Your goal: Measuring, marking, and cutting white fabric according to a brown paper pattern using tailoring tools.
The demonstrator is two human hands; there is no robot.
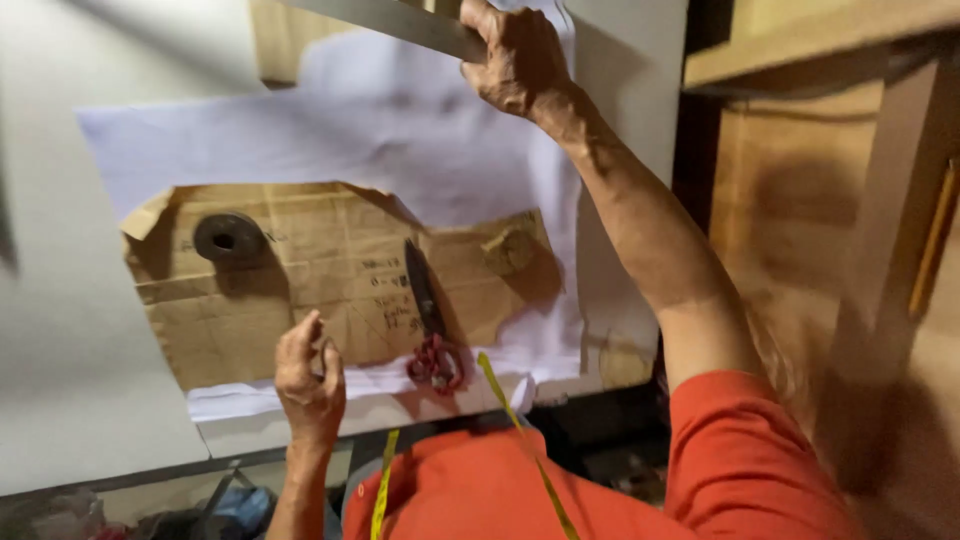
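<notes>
My right hand point(515, 55) reaches to the far side of the table and grips one end of a long grey metal ruler point(390, 22), which runs off the top edge. My left hand point(308, 375) rests at the near edge of a brown paper pattern point(320, 270), with its fingers curled towards the thumb. I cannot make out whether it pinches anything small. The pattern lies on a white cloth point(400, 140). Scissors with red handles point(428, 330) lie on the pattern just right of my left hand.
A round black weight point(228, 238) and a brownish lump point(508, 250) sit on the pattern. The cloth covers a white table point(70, 380). A yellow measuring tape point(515, 420) hangs over my orange shirt. Wooden shelving point(820, 40) stands to the right.
</notes>
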